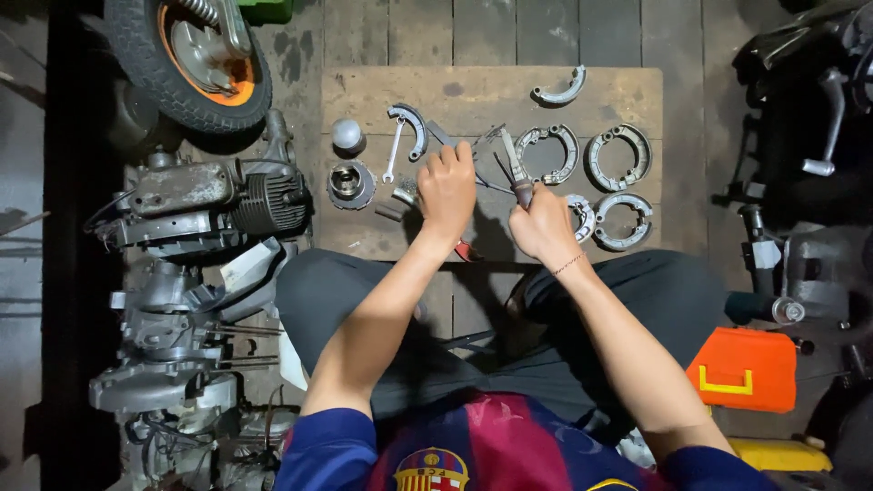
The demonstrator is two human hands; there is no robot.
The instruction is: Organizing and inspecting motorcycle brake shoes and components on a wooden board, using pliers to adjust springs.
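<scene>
My left hand (446,188) rests on a wooden board (491,91), fingers curled over a small metal part I cannot make out. My right hand (542,223) grips the dark handle of a pair of pliers (515,168), its jaws pointing away from me. Several curved brake shoes lie on the board: one pair (547,152) just beyond the pliers, another pair (619,155) to the right, a pair (623,220) beside my right hand and a single shoe (561,89) at the far edge. A spanner (393,151) lies left of my left hand.
A round metal hub (351,185) and a grey ball-shaped cap (346,134) sit at the board's left. An engine block (205,205) and a tyre with an orange rim (186,55) lie to the left. An orange case (743,368) is at the right, with motorcycle parts (809,136) beyond it.
</scene>
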